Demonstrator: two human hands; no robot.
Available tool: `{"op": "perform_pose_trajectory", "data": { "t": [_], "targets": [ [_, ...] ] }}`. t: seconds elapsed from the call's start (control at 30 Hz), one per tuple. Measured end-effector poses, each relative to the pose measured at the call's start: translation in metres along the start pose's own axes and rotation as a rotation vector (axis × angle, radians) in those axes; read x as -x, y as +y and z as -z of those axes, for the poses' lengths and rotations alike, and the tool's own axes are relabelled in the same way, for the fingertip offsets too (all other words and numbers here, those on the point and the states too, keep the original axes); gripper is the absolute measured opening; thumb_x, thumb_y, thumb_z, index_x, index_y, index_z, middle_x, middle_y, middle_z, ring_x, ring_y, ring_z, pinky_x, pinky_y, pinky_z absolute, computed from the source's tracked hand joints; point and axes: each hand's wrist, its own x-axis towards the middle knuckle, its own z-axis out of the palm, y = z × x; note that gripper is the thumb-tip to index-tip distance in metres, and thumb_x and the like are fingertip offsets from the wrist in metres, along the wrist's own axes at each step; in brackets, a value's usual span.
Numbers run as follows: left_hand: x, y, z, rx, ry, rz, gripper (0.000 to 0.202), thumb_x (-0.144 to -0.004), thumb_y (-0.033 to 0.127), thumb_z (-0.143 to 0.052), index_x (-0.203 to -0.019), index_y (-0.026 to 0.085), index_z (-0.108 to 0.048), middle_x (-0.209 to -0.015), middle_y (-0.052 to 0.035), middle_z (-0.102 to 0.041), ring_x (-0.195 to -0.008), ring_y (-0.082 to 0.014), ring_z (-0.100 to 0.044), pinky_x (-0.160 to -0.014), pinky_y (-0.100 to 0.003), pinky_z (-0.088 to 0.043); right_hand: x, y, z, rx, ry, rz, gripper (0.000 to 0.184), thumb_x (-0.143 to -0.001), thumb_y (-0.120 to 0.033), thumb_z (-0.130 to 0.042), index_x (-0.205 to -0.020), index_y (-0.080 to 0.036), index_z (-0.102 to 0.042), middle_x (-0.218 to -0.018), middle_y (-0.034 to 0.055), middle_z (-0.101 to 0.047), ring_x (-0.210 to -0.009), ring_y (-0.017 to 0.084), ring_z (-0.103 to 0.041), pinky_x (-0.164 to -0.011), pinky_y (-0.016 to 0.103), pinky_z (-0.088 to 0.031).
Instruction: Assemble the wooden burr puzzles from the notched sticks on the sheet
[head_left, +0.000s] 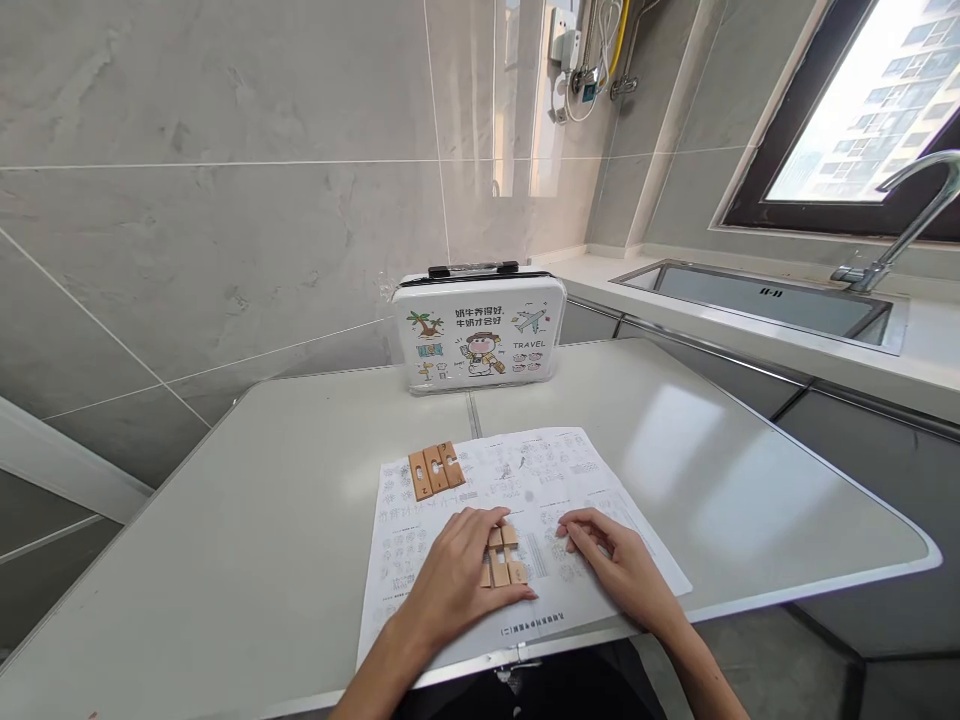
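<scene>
A printed instruction sheet (525, 470) lies on the white table (285, 500) in front of me. My left hand (465, 570) lies flat on the sheet, fingers stretched over a cluster of small notched wooden pieces (504, 560). My right hand (611, 560) rests on the sheet just right of that cluster, fingers loosely curled and holding nothing. Three more wooden pieces (435, 470) lie side by side near the sheet's far left corner, apart from both hands.
A white tin case (480, 335) with cartoon prints and a black handle stands at the table's far edge against the tiled wall. A steel sink (757, 295) with a faucet (911, 215) is set in the counter at right, under a window.
</scene>
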Motion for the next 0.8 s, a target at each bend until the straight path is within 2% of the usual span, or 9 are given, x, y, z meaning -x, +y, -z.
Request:
{"op": "perform_pose_trajectory", "data": {
  "t": [0.13,0.27,0.47,0.6,0.7,0.8],
  "targets": [
    [-0.001,0.004,-0.015,-0.022,-0.013,0.003,0.085,-0.075,0.063,-0.088,-0.144,0.028,-0.052,-0.122,-0.0099,-0.070,-0.109,-0.0334,-0.068,-0.092,-0.050,-0.059,0.001,0.000,0.001,-0.001,-0.017,-0.006,0.039,-0.104,-0.059,-0.056,-0.107,-0.024,-0.074,-0.097,0.0072,-0.080,-0.087,0.023,-0.074,-0.082,0.034,-0.057],
    [0.002,0.004,-0.020,-0.022,-0.025,0.006,0.085,-0.076,0.063,-0.088,-0.145,0.029,-0.050,-0.125,-0.0103,-0.069,-0.112,-0.0338,-0.067,-0.094,-0.050,-0.059,0.001,0.000,0.002,0.021,-0.024,-0.001,0.039,-0.105,-0.058,-0.055,-0.107,-0.024,-0.074,-0.099,0.0071,-0.080,-0.086,0.023,-0.073,-0.079,0.032,-0.057],
    [0.012,-0.001,-0.009,-0.028,0.018,0.049,0.093,-0.071,0.069,-0.088,-0.146,0.030,-0.049,-0.136,-0.0141,-0.063,-0.126,-0.0407,-0.061,-0.102,-0.061,-0.055,0.002,-0.002,0.002,0.083,-0.035,0.025,0.034,-0.106,-0.053,-0.054,-0.107,-0.025,-0.074,-0.102,0.0071,-0.079,-0.090,0.024,-0.073,-0.082,0.034,-0.058],
    [0.027,-0.005,0.000,-0.037,0.057,0.084,0.076,-0.071,0.059,-0.093,-0.133,0.031,-0.061,-0.138,-0.0131,-0.060,-0.130,-0.0406,-0.057,-0.104,-0.060,-0.056,0.007,-0.008,0.000,0.193,-0.126,0.095,0.026,-0.106,-0.046,-0.055,-0.111,-0.027,-0.072,-0.103,0.0070,-0.077,-0.090,0.025,-0.070,-0.079,0.035,-0.056],
    [0.038,-0.002,0.003,-0.006,0.130,0.133,0.069,-0.072,0.052,-0.094,-0.132,0.033,-0.065,-0.129,-0.0125,-0.061,-0.121,-0.0380,-0.060,-0.098,-0.056,-0.058,0.015,-0.016,-0.007,0.255,-0.201,0.183,0.018,-0.101,-0.039,-0.064,-0.113,-0.028,-0.070,-0.102,0.0057,-0.073,-0.091,0.025,-0.069,-0.082,0.036,-0.056],
    [0.047,0.004,0.003,0.119,0.158,0.245,0.071,-0.076,0.057,-0.090,-0.138,0.036,-0.062,-0.106,-0.0070,-0.065,-0.098,-0.0297,-0.067,-0.088,-0.047,-0.061,0.022,-0.022,-0.019,0.322,-0.209,0.239,0.025,-0.094,-0.038,-0.075,-0.118,-0.030,-0.069,-0.101,0.0044,-0.069,-0.089,0.025,-0.068,-0.078,0.034,-0.055]
  ]
}}
